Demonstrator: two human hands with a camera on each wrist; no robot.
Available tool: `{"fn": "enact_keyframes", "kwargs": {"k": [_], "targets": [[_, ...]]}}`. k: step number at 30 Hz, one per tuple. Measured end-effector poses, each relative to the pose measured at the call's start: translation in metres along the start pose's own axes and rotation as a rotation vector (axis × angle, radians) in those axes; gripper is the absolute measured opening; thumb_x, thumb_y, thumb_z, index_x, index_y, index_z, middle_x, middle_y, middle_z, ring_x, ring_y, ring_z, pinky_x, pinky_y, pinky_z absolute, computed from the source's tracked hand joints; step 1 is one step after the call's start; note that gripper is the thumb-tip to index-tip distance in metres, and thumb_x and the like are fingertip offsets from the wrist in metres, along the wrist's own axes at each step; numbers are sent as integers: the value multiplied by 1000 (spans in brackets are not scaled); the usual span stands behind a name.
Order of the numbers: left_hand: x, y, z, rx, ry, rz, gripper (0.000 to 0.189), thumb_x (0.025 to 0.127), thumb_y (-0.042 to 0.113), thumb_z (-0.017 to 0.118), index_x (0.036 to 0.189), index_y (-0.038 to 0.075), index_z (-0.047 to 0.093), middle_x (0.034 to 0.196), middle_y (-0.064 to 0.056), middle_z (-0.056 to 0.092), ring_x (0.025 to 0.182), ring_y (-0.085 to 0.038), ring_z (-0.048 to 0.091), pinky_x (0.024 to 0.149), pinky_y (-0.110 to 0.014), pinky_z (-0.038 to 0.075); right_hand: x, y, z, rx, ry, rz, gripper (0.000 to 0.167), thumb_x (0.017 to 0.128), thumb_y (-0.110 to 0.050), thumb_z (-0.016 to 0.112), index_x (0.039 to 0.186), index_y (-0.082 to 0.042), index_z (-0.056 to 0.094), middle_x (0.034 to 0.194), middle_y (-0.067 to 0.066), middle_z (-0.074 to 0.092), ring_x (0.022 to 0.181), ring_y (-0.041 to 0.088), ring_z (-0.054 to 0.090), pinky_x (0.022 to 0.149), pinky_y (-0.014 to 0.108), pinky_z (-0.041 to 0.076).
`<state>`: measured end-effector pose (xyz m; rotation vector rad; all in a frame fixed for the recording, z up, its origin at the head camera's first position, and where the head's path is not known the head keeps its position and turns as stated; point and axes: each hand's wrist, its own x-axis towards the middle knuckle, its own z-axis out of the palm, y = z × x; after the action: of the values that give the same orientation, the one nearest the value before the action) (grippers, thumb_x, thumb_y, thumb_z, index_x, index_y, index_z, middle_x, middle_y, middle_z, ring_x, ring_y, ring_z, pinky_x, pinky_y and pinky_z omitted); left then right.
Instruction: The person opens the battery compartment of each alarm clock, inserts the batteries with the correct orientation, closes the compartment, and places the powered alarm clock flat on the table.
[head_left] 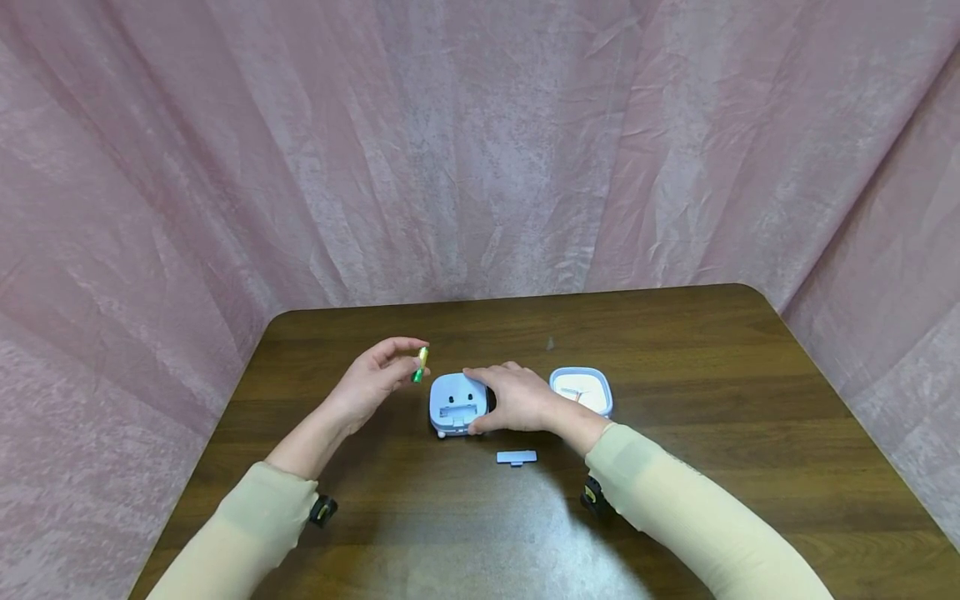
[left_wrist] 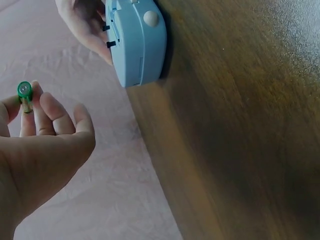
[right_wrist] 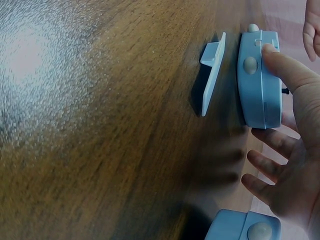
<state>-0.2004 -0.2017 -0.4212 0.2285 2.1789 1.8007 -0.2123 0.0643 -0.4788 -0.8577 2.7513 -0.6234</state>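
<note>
Between the thumb and fingers of my left hand is a small green-and-gold battery, raised above the table to the left of a light blue clock. In the left wrist view one end of the battery faces the camera. The clock lies back up, its battery slot uncovered and two black knobs showing. My right hand grips its right side, with the thumb on the near edge. A narrow blue battery cover lies on the table, nearer me than the clock.
A second light blue clock lies face up just right of my right hand, its white dial partly visible. The brown wooden table ends at a pink curtain behind and at the sides.
</note>
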Motion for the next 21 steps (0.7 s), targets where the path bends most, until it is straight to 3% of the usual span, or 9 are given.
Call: {"fn": "enact_keyframes", "kwargs": {"k": [7,14,18,21], "targets": [[7,3,2,82,-37,67,37,98,29,72,130,12,65,121,-13,70,114,-32,64,102,-48,45,-1,-1,-3,14,-18,9,95,79,-64,80,157,-24,44,149,0,54,132,26,49,108,45,40],[14,12,8,334,-133,176,23,95,22,76,117,17,73,107,-4,71,101,-23,65,82,-39,55,-1,-1,-4,27,-20,8,95,79,-64,80,157,-24,44,150,1,53,132,26,49,108,46,39],[16,14,12,440,-207,197,21,94,25,78,113,17,75,105,2,71,105,-20,64,84,-43,54,-1,0,-3,24,-18,15,96,78,-65,80,157,-25,43,149,1,54,131,25,49,107,46,40],[18,12,15,507,-226,199,16,93,27,79,108,22,75,106,7,70,109,-17,60,90,-45,51,-1,0,-2,25,-15,18,96,77,-65,80,157,-26,43,149,0,54,131,25,49,108,46,40]]}}
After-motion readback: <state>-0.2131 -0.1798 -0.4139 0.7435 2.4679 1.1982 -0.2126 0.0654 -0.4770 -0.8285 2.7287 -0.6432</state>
